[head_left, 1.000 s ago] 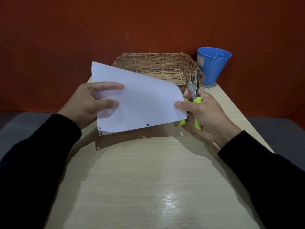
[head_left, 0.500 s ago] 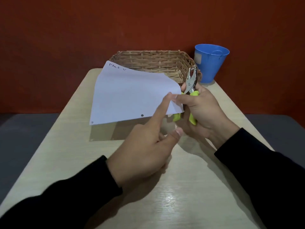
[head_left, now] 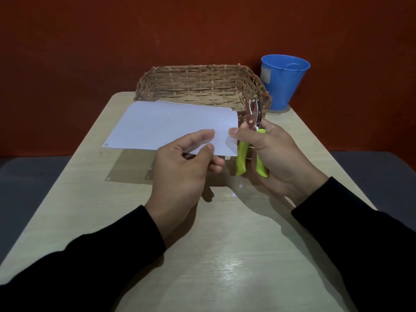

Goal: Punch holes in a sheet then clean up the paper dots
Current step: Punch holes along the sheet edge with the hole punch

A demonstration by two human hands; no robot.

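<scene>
A white paper sheet [head_left: 166, 126] hangs nearly level above the table, with a punched hole at its near left corner. My left hand [head_left: 186, 163] pinches the sheet's near edge between thumb and fingers. My right hand [head_left: 270, 154] grips a metal hole punch [head_left: 253, 140] with lime-green handles, its jaws pointing up and away; the right thumb presses on the sheet's right corner. Two small white paper dots [head_left: 237, 190] lie on the table just below my hands.
A woven wicker basket [head_left: 202, 86] stands at the far edge of the pale wooden table [head_left: 225, 255]. A blue plastic cup [head_left: 283, 82] stands to the right of the basket. A red wall rises behind them.
My left hand left the sheet's left side, crossed to the right and took the near edge beside my right thumb. The sheet swung down flatter.
</scene>
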